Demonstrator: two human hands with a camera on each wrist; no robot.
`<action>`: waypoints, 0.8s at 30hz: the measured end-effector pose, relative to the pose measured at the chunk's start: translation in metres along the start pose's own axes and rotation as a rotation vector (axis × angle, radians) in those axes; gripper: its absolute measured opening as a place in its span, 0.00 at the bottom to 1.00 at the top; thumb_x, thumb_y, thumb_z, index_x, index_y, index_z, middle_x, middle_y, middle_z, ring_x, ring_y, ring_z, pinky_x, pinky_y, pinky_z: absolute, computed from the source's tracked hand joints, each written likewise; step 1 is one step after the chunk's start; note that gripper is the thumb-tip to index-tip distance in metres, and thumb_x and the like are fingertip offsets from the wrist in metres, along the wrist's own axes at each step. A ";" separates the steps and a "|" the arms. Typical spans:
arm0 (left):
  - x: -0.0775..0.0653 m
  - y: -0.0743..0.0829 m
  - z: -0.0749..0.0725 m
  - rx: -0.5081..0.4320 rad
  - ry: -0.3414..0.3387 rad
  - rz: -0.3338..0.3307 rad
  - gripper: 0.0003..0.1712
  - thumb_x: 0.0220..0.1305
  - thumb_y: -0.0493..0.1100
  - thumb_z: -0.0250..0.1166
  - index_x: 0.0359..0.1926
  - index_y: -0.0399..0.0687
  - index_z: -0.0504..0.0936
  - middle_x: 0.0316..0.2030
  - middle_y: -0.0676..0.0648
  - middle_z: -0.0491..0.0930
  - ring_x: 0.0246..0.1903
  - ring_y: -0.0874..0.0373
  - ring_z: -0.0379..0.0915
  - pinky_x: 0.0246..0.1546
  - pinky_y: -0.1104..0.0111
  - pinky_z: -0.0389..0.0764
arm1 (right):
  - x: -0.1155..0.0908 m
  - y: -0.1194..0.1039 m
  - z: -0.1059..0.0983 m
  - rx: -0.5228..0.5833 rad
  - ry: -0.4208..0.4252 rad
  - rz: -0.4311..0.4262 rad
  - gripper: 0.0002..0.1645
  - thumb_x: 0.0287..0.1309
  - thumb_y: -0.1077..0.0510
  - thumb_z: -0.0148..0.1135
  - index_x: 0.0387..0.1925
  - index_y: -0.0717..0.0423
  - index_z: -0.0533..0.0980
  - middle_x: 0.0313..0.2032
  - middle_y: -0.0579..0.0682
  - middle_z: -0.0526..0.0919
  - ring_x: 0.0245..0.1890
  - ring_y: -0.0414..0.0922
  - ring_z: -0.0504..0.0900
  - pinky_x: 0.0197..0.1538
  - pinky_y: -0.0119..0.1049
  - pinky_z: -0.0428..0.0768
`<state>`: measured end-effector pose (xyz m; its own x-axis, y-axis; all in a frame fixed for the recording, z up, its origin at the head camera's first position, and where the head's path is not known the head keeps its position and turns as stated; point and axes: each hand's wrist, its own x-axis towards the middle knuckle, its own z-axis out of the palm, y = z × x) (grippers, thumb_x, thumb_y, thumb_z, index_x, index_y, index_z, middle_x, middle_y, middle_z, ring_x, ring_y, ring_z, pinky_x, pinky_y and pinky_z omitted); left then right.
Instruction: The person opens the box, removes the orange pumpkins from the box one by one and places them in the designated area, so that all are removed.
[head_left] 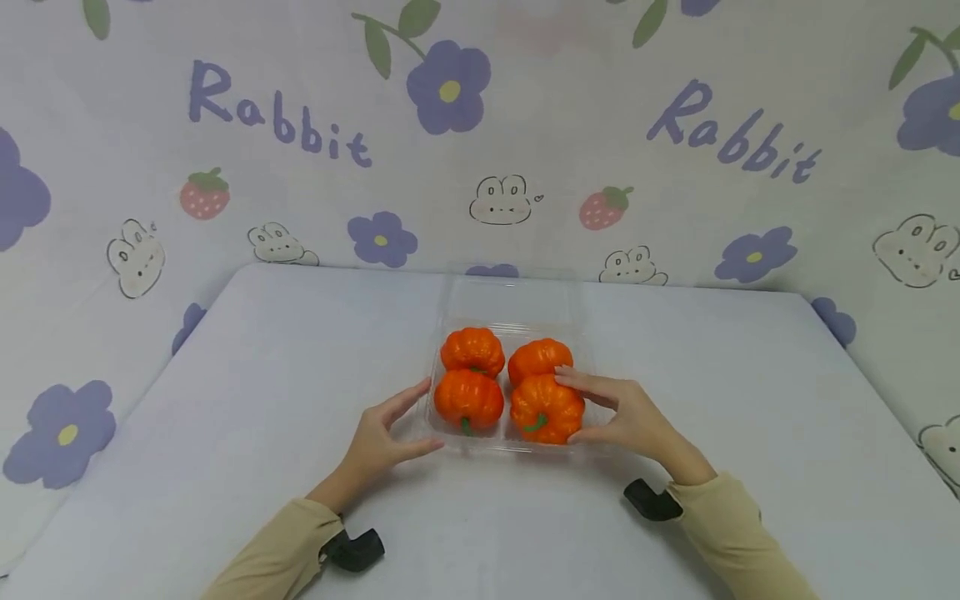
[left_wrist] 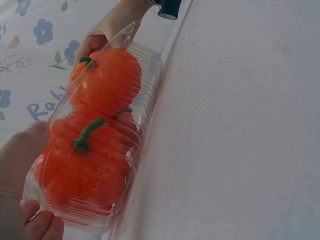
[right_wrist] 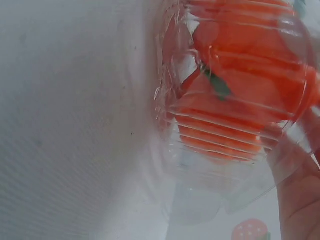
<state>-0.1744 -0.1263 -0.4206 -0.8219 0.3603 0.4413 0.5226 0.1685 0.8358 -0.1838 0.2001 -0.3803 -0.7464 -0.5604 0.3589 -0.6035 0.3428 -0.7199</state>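
Observation:
A clear plastic clamshell box (head_left: 465, 446) sits on the table with its lid (head_left: 513, 302) tipped back. Inside lie small orange pumpkins with green stems, two in each half: front left (head_left: 468, 400), back left (head_left: 472, 348), front right (head_left: 550, 410), back right (head_left: 538, 360). My left hand (head_left: 378, 437) holds the box at its left side, thumb at the front corner; in the left wrist view the thumb (left_wrist: 37, 131) lies by the rim. My right hand (head_left: 630, 412) grips the front right pumpkin between fingers and thumb, inside the box's right edge.
The white table (head_left: 315, 333) reaches back to a cloth backdrop (head_left: 540, 117) printed with flowers, rabbits and strawberries. A black device (head_left: 354, 550) is strapped at the left wrist and another black device (head_left: 652, 500) at the right.

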 end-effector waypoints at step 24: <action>0.000 0.000 0.000 -0.006 -0.010 -0.003 0.38 0.40 0.26 0.71 0.55 0.23 0.65 0.54 0.32 0.66 0.56 0.42 0.60 0.57 0.56 0.60 | -0.009 0.030 -0.006 0.313 0.078 0.036 0.34 0.33 0.76 0.70 0.48 0.70 0.67 0.56 0.66 0.66 0.51 0.43 0.73 0.47 0.35 0.75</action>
<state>-0.1744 -0.1260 -0.4210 -0.8209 0.3690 0.4359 0.5190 0.1635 0.8390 -0.1969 0.2199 -0.4013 -0.7923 -0.4883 0.3658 -0.4697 0.1055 -0.8765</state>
